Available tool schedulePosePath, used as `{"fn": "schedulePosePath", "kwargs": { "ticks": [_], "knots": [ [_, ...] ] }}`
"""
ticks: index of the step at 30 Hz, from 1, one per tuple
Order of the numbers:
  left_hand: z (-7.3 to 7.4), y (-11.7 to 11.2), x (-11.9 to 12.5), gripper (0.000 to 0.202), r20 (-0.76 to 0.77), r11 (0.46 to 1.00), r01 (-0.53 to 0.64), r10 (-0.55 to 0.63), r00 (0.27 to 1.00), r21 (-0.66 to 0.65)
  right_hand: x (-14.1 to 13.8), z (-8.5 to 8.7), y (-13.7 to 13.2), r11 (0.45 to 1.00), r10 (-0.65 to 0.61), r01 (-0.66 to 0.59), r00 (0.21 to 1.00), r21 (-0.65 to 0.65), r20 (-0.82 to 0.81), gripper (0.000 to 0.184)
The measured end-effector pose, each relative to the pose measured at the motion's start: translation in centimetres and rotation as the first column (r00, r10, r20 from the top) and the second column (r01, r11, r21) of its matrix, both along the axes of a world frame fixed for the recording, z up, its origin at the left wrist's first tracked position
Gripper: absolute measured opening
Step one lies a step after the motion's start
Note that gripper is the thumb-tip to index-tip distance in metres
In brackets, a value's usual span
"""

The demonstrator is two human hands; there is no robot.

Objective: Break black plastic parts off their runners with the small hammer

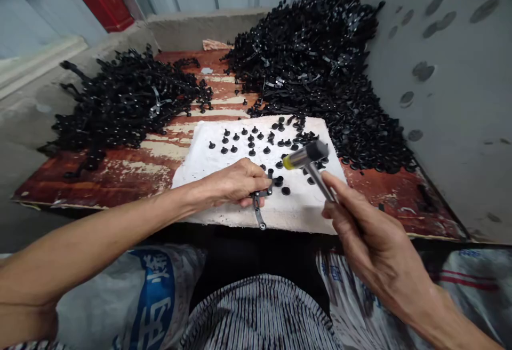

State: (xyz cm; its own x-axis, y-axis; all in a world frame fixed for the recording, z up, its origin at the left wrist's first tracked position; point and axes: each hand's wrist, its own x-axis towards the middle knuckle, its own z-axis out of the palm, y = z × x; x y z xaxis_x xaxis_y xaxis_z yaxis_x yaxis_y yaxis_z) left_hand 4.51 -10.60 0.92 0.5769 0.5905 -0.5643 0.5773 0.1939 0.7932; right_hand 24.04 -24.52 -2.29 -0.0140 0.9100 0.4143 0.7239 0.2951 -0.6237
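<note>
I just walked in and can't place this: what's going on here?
The person's left hand holds a dark jointed part over the near side of a white pad. The right hand grips a mallet, its head over the pad. Small black pieces are scattered there; heaps of black parts lie beyond.

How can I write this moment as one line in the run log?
left hand: holds black bracket | right hand: grips hammer by handle | white pad: black knobs scattered
</note>
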Motion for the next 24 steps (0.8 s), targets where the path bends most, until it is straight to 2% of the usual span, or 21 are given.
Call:
{"fn": "schedulePosePath", "kwargs": {
  "ticks": [3, 5, 8, 11, 12, 14, 16, 18, 20, 22, 24],
  "knots": [
    [0.8, -0.8, -0.2, 0.031, 0.045, 0.983, 0.177, -0.179, 0.983, 0.059, -0.4, 0.8, 0.3, 0.986, -0.122, 0.088, 0.957, -0.139, -0.263, 0.030],
    [1.1, -1.6, -0.2, 0.029, 0.059, 0.944, 0.314, -0.321, 0.945, 0.099, -0.8, 1.0, 0.6, 0.965, -0.136, 0.034, 0.912, -0.260, -0.388, 0.018],
    [1.2, -2.7, 0.1, 0.028, 0.060, 0.861, 0.472, -0.490, 0.870, 0.189, -1.3, 0.8, 1.3, 0.937, -0.087, -0.099, 0.864, -0.336, -0.496, 0.013],
    [1.0, -3.4, 0.3, 0.028, 0.047, 0.803, 0.522, -0.556, 0.830, 0.288, -1.7, 0.6, 1.5, 0.911, -0.039, -0.217, 0.803, -0.352, -0.594, 0.015],
    [0.9, -3.6, 0.2, 0.028, 0.032, 0.807, 0.501, -0.536, 0.844, 0.312, -1.8, 0.6, 1.5, 0.902, -0.045, -0.236, 0.782, -0.361, -0.622, 0.016],
    [0.7, -3.8, -0.3, 0.022, 0.031, 0.861, 0.366, -0.401, 0.915, 0.352, -1.8, 0.6, 1.3, 0.890, -0.104, -0.224, 0.748, -0.397, -0.656, 0.020],
    [0.5, -4.0, -1.0, 0.020, 0.098, 0.935, 0.124, -0.164, 0.982, 0.332, -1.9, 0.6, 1.1, 0.884, -0.193, -0.183, 0.696, -0.431, -0.691, 0.025],
    [0.3, -4.4, -1.5, 0.036, 0.192, 0.977, -0.121, 0.086, 0.978, 0.178, -2.1, 0.6, 1.0, 0.888, -0.261, -0.148, 0.617, -0.436, -0.742, 0.030],
    [0.0, -4.9, -1.6, 0.045, 0.254, 0.968, -0.239, 0.251, 0.934, -0.078, -2.5, 0.5, 1.1, 0.897, -0.288, -0.131, 0.549, -0.421, -0.785, 0.032],
    [-0.2, -5.4, -1.3, 0.047, 0.307, 0.918, -0.252, 0.346, 0.887, -0.306, -3.0, 0.4, 1.2, 0.904, -0.294, -0.120, 0.520, -0.409, -0.802, 0.033],
    [-0.5, -5.9, -0.8, 0.047, 0.349, 0.867, -0.242, 0.411, 0.842, -0.437, -3.5, 0.2, 1.4, 0.909, -0.283, -0.123, 0.519, -0.398, -0.807, 0.034]
  ]
}}
